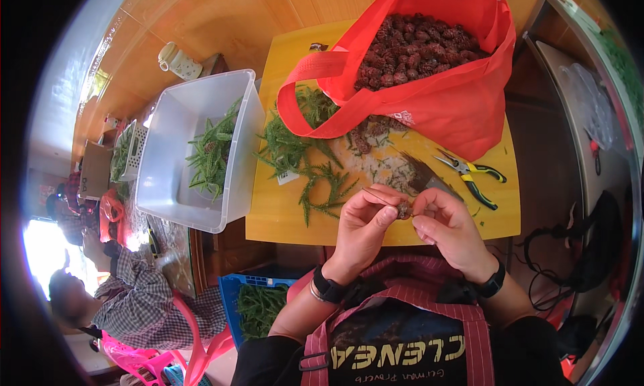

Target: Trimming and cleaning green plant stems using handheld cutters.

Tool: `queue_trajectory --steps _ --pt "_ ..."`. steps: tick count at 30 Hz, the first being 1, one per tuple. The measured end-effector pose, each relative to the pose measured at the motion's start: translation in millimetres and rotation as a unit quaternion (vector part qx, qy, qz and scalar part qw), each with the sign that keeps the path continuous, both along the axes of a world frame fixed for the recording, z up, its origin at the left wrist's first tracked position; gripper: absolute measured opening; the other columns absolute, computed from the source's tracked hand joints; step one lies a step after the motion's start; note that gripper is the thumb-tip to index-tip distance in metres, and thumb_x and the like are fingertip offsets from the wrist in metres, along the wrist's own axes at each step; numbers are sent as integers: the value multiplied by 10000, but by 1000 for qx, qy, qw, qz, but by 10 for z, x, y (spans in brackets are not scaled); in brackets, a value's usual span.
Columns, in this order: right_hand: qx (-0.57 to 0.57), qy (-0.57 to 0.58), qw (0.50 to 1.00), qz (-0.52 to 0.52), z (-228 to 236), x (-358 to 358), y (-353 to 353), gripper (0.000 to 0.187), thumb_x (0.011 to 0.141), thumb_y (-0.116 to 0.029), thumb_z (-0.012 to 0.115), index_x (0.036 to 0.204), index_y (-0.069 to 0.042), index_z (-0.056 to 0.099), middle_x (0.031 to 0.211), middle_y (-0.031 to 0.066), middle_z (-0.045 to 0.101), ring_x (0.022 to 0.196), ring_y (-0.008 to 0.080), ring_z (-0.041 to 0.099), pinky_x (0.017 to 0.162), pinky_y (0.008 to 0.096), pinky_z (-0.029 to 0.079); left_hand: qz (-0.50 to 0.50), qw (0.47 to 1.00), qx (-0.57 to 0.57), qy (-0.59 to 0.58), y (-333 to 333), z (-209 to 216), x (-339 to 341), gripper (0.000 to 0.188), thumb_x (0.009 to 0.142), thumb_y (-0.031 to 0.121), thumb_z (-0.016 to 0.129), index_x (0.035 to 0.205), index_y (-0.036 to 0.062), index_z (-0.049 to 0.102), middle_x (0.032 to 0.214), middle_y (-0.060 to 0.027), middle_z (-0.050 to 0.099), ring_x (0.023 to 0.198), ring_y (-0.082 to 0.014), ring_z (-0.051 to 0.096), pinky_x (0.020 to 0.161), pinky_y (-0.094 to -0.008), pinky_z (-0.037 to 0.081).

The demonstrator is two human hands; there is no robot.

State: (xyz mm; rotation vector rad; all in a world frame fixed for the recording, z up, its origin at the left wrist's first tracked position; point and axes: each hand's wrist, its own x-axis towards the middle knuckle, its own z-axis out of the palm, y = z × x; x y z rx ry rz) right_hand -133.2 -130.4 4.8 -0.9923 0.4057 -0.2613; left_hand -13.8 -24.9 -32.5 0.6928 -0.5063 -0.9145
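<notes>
1. The left hand [365, 225] and right hand [448, 228] meet over the near edge of the yellow desk [282, 215]; both pinch one small brown fruit [403, 210] between thumb and fingertips, close to the body, likely so the fine work sits right under the eyes.
2. The left hand also seems to hold a thin blade or stick [380, 195] along its fingers; what it is I cannot tell.
3. A red bag [463, 107] stands open at the far right of the desk, full of the same brown fruit; its mouth faces the person, so a hand can reach in easily.
4. Green sprigs [315, 164] lie loose just left of the bag, with brown scraps [382, 164] scattered between them and the hands.
5. Pliers [469, 175] with yellow-black grips lie just beyond the right hand, a dark brush-like tool [421, 175] beside them; both within easy reach.
6. A clear tub [178, 198] stands against the desk's left side, holding more sprigs, placed to take what is sorted off.
7. A blue crate [245, 282] of greens sits below the desk; another person [127, 299] in a checked shirt sits at lower left, well apart.
</notes>
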Motion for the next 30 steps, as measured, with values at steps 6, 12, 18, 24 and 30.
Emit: queue_trajectory --steps 6,12,18,24,30 --pt "-102 -8 995 -14 8 -24 8 100 823 8 553 907 -33 517 796 -4 484 644 60 460 572 177 371 -6 1000 -4 13 -6 13 -14 106 856 66 597 949 20 575 1009 -97 561 905 -162 554 771 -301 479" --pt "-453 -13 889 -69 84 -21 -63 110 772 44 584 869 -6 571 829 57 520 669 105 508 573 203 410 -43 997 3 60 18 24 1 120 882 102 571 973 24 566 999 -76 559 876 -150 556 726 -288 485" --pt "-593 -36 796 -116 127 7 -107 187 710 73 640 861 -32 609 804 85 535 651 176 544 564 249 440 -84 994 -9 71 26 4 29 105 897 103 547 974 34 565 996 -72 556 849 -141 551 694 -275 469" --pt "-654 -73 748 -82 174 -2 -202 254 689 45 666 922 -48 626 809 94 551 638 226 560 552 279 454 -113 987 -1 112 28 45 39 92 893 88 549 968 37 567 1006 -74 560 831 -137 548 673 -265 457" --pt "-672 -71 737 -9 281 -4 -240 364 671 -9 704 1017 -64 608 730 67 567 631 209 583 533 285 457 -128 987 -11 99 49 19 42 128 842 37 610 963 24 571 1020 -76 562 830 -118 544 663 -243 451"
